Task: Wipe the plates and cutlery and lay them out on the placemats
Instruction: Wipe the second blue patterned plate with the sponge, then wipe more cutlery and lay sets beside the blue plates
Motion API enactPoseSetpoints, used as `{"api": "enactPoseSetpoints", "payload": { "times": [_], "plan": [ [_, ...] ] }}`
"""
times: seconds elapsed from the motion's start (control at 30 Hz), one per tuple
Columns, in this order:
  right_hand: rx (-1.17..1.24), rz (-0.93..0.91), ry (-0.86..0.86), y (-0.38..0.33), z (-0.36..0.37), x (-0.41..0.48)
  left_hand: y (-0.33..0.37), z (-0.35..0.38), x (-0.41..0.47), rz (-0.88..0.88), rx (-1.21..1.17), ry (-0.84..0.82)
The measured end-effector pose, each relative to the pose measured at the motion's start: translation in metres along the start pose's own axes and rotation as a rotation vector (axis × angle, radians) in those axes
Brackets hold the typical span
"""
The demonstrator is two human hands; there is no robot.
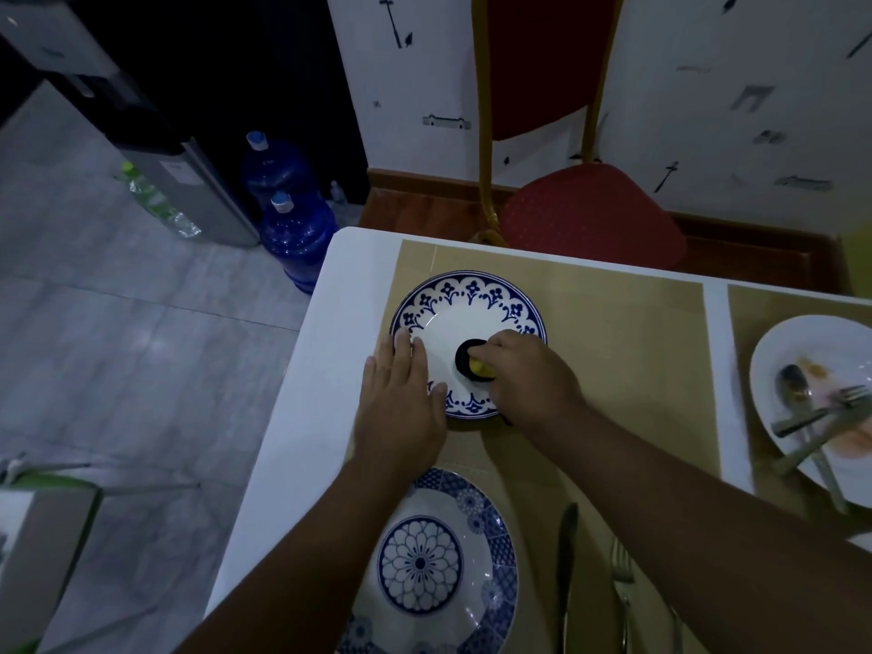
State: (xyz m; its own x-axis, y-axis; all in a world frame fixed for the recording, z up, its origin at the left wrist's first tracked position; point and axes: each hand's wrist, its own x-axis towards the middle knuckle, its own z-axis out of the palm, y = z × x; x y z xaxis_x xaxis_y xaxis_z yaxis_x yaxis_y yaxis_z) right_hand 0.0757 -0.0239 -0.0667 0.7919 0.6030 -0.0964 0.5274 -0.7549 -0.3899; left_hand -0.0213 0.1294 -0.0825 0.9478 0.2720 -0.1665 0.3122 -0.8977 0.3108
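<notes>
**A:** The sponge (474,365), yellow with a dark face, is pinched in the curled fingers of the right hand (528,370) and pressed onto the well of the floral-rimmed plate (472,295).

**B:** And the left hand (401,408) is laid flat, fingers straight over the near-left rim. The plate is being steadied, and nothing is gripped there.

**A:** That plate is set on the far placemat (613,323), close to the table (292,417) corner. How far along is it judged to be?

**B:** Midway, roughly. The patterned plate (424,564) nearest the body looks clean, with a knife (566,559) and a fork (623,582) laid out to its right. That setting can be called done.

**A:** The white plate (802,332) on the right placemat (741,370) cannot. Orange smears are seen on it, and cutlery is heaped across it.

**B:** Counted, then: three plates, one sponge, two placemats made out for certain.

**A:** Cutlery: one knife and one fork laid out. On the white plate there is a spoon (797,384), a second fork and at least one more handle. The exact tally there cannot be told.
</notes>
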Motion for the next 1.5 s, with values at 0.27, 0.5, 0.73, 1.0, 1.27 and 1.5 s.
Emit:
{"api": "enactPoseSetpoints", "payload": {
  "times": [0.27,0.5,0.73,1.0,1.27,1.5],
  "plan": [
    [0.111,0.090,0.204,0.016,-0.036,-0.064,0.048,-0.006,-0.028,0.183,0.033,-0.056],
    [0.155,0.186,0.268,0.077,-0.068,-0.171,0.136,0.006,-0.080,0.299,0.055,-0.069],
    [0.180,0.236,0.307,0.148,-0.100,-0.292,0.247,0.043,-0.151,0.324,-0.011,-0.140],
    [0.246,0.358,0.347,0.222,-0.121,-0.399,0.338,0.093,-0.209,0.390,-0.031,-0.239],
    [0.279,0.448,0.321,0.248,-0.112,-0.433,0.351,0.115,-0.199,0.507,0.035,-0.094],
    [0.290,0.552,0.325,0.249,-0.103,-0.441,0.356,0.125,-0.180,0.534,0.225,-0.070]
  ]
}}
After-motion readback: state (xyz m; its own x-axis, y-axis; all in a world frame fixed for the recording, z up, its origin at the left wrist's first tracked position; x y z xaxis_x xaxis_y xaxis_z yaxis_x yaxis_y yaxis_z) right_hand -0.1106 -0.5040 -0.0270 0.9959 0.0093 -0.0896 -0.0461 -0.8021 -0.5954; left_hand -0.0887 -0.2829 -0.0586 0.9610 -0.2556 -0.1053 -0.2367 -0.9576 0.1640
